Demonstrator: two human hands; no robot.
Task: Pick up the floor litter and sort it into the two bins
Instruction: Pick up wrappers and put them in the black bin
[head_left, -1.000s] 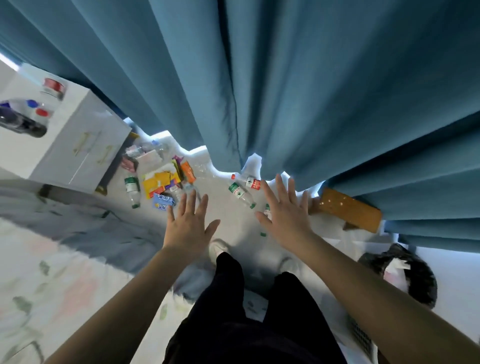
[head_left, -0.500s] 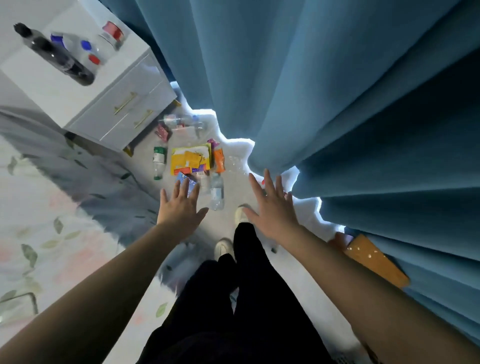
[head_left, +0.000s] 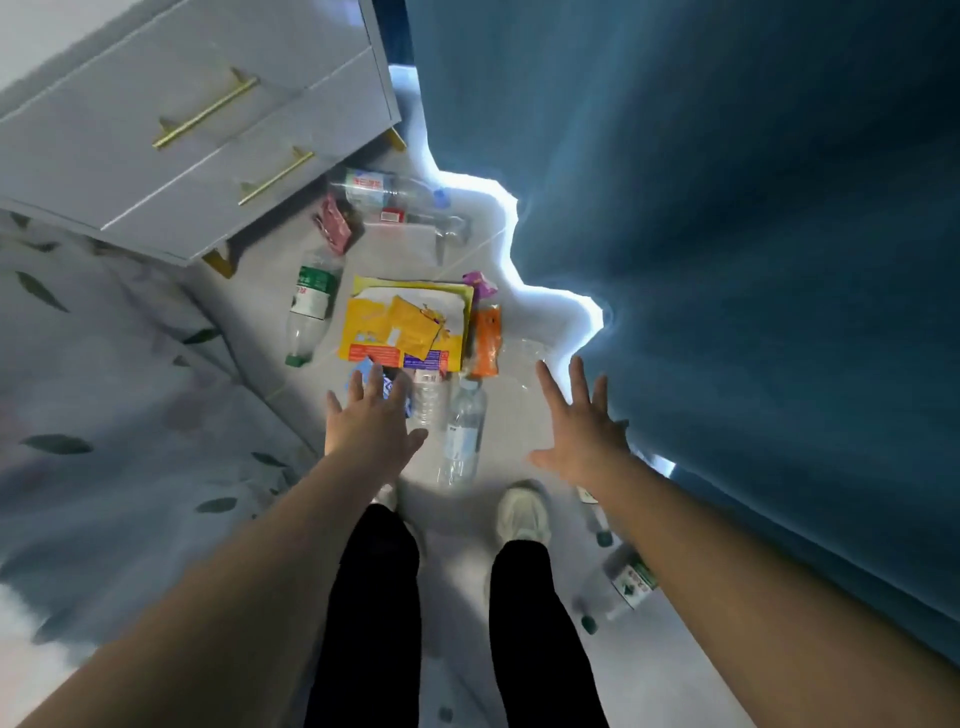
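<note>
The left hand (head_left: 371, 415) and the right hand (head_left: 582, 426) are held out flat and spread, nothing grasped. On the floor (head_left: 400, 260) ahead, yellow packets (head_left: 405, 327) are strewn, a clear bottle (head_left: 462, 431) between the hands, a green-labelled bottle (head_left: 310, 306) near the drawers (head_left: 208, 130).

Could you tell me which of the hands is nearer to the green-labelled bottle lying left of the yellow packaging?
Left. The left hand is spread just right of the green-labelled bottle, near its cap end; the right hand is much farther right, beyond the yellow packaging.
</note>
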